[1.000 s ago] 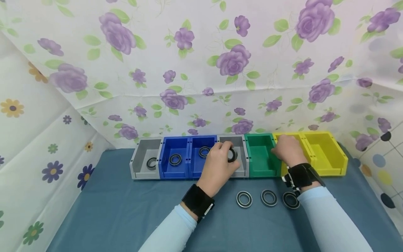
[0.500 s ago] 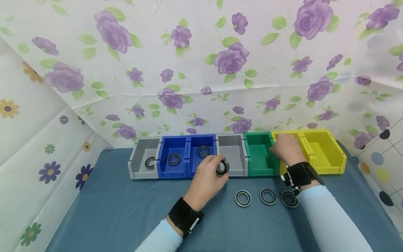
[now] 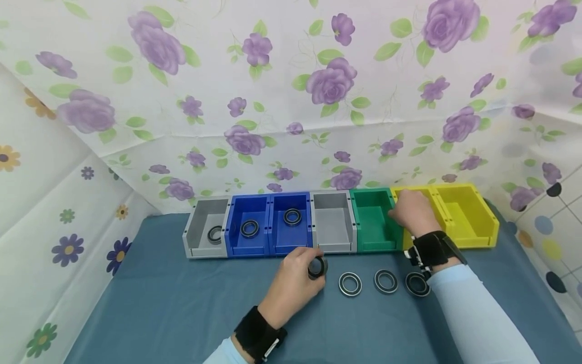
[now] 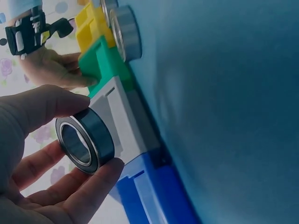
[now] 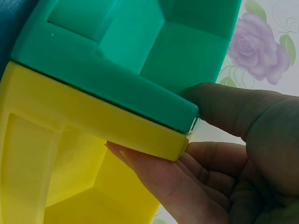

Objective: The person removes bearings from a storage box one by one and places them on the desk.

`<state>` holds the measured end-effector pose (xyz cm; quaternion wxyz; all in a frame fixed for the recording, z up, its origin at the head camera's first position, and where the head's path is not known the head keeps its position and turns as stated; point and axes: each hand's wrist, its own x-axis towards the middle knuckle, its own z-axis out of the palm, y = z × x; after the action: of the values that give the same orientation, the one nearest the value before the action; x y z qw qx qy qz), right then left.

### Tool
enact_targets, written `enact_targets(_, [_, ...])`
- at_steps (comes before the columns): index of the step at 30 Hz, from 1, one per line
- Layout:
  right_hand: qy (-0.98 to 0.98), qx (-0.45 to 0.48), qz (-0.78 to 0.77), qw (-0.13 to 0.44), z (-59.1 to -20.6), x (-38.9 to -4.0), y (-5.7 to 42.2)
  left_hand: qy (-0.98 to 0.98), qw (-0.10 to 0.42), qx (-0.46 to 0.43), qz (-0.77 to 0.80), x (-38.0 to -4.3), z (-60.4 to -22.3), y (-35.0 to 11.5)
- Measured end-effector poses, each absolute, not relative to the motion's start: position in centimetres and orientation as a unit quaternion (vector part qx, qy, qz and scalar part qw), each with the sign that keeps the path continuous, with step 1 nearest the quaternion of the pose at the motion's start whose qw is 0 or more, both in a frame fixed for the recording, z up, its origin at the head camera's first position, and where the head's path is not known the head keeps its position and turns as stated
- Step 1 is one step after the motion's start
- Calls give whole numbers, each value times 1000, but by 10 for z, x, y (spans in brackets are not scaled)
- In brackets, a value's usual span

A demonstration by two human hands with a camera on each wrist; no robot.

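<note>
My left hand [image 3: 293, 287] pinches a ball bearing [image 4: 102, 135] between thumb and fingertips, tilted on edge, over the table in front of the middle grey bin [image 3: 334, 247]. My right hand [image 3: 415, 212] grips the two adjoining side walls of the green bin [image 5: 98, 91] and the yellow bin [image 5: 70, 175] beside it. Its thumb is on the green side, its fingers on the yellow. On the blue cloth to the right of the left hand lie three more bearings, a left one [image 3: 341, 284], a middle one [image 3: 377, 282] and a right one [image 3: 417, 294], flat in a row.
The bins stand side by side along the floral backdrop [image 3: 273, 167]. The left grey bin [image 3: 206, 253] and two blue bins [image 3: 247, 250] each hold one bearing. At the right end is another yellow bin [image 3: 473, 242]. The blue cloth [image 3: 182, 313] covers the table.
My left hand has drawn the bearing out of the middle grey bin, toward me and slightly left, down over the cloth. My right hand keeps its place on the bin walls.
</note>
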<state>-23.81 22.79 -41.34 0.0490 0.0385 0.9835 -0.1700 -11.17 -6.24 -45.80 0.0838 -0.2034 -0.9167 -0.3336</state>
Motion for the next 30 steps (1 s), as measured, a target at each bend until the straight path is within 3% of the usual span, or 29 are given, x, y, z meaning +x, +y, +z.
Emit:
enact_targets(21, [983,38,-169,59,-408,-236,227,-935,-22,-218,-279,-100,-479,-57])
enact_targets(30, [983,35,-170,59,-408,-236,227,-943,-28,-224,-246,-101,-478,-52])
